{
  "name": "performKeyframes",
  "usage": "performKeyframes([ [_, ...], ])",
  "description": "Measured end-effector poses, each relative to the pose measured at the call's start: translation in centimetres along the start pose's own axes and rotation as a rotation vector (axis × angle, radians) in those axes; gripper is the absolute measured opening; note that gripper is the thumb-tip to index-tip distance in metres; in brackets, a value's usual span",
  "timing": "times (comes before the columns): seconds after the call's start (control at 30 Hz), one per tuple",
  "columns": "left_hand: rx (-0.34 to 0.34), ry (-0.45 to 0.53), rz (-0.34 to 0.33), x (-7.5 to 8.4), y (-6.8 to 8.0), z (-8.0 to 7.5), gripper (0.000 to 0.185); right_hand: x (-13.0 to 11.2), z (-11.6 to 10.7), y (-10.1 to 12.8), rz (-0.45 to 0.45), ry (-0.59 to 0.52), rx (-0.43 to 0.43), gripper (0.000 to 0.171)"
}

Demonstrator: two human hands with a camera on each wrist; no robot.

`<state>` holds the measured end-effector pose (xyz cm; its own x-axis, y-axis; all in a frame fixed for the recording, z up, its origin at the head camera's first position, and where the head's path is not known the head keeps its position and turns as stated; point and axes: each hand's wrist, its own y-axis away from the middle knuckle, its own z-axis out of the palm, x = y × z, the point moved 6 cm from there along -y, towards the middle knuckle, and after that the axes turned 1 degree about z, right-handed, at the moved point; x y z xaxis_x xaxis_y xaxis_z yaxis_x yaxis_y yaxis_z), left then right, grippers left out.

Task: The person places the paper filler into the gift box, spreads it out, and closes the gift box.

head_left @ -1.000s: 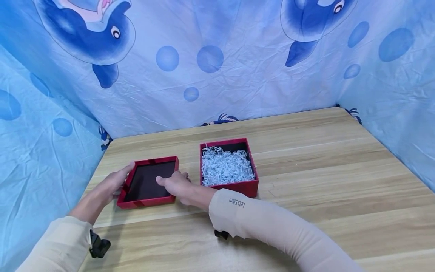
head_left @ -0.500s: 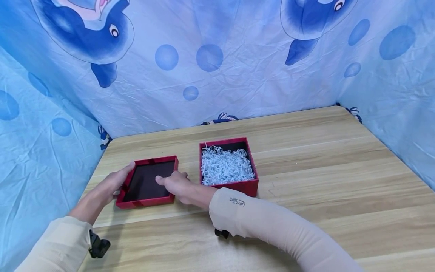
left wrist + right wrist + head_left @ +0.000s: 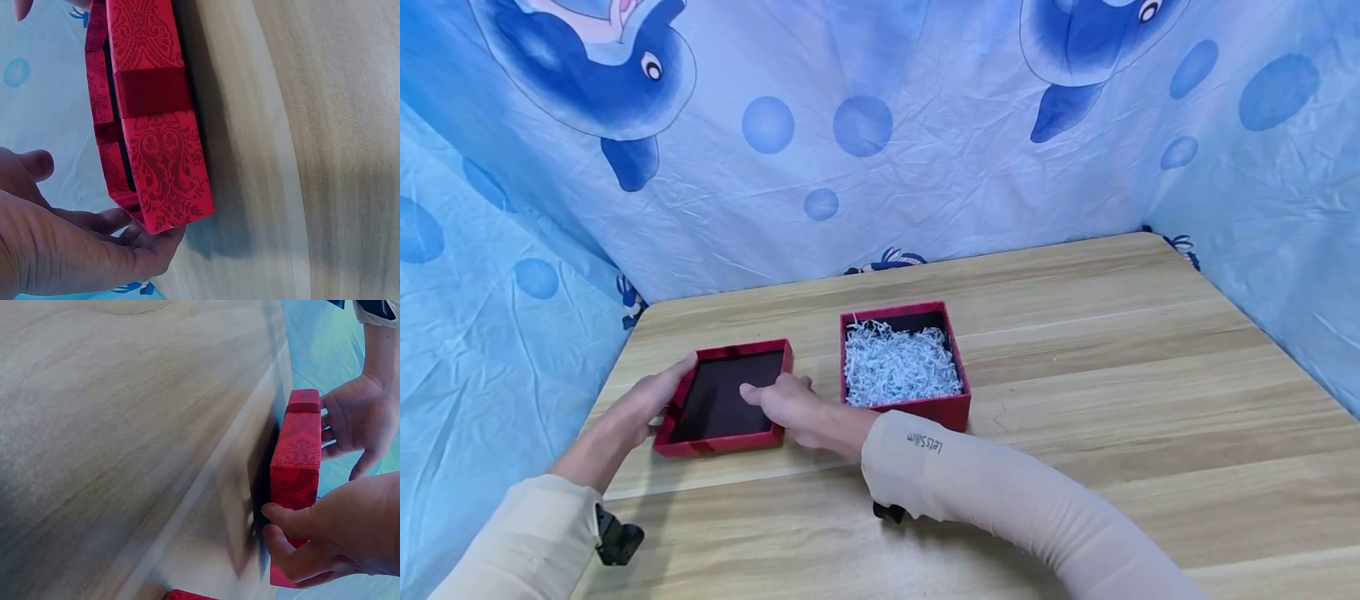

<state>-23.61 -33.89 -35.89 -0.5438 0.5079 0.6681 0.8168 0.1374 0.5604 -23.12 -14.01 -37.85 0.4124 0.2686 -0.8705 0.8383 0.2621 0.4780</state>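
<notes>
One shallow red lid (image 3: 722, 400), hollow side up and dark inside, was at the left part of the wooden surface (image 3: 1097, 400), between the two hands. The left hand (image 3: 653, 398) held its left side, fingers bent around a corner and under the edge, thumb raised apart from the rim. The right hand (image 3: 786, 404) gripped the opposite side, fingertips curled beneath, thumb reaching over the dark inside. Whether the lid was wholly off the surface could not be told. To its right, apart from it, stood a deeper red box (image 3: 936, 414) bedded with pale shredded paper (image 3: 898, 367); the right hand took up part of the gap, and the beige right sleeve (image 3: 985, 492) crossed close before the box's near side. A black device (image 3: 617, 537) sat at the left cuff. Blue dolphin-printed cloth (image 3: 940, 192) hung along the far edge and both sides.
</notes>
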Motion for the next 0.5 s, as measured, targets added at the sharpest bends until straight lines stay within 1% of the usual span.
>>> performKeyframes([
  [0.13,0.001,-0.001,0.015,0.2,0.5,-0.3,0.099,-0.4,0.2,0.5,-0.007,0.002,-0.006,0.074],
  [0.23,0.014,0.003,0.028,0.4,0.8,-0.7,0.097,-0.8,0.1,0.9,-0.005,-0.005,-0.018,0.075],
  [0.5,0.027,0.003,0.074,1.5,1.5,-1.3,0.093,-2.0,-0.8,1.5,-0.004,-0.006,-0.03,0.078],
])
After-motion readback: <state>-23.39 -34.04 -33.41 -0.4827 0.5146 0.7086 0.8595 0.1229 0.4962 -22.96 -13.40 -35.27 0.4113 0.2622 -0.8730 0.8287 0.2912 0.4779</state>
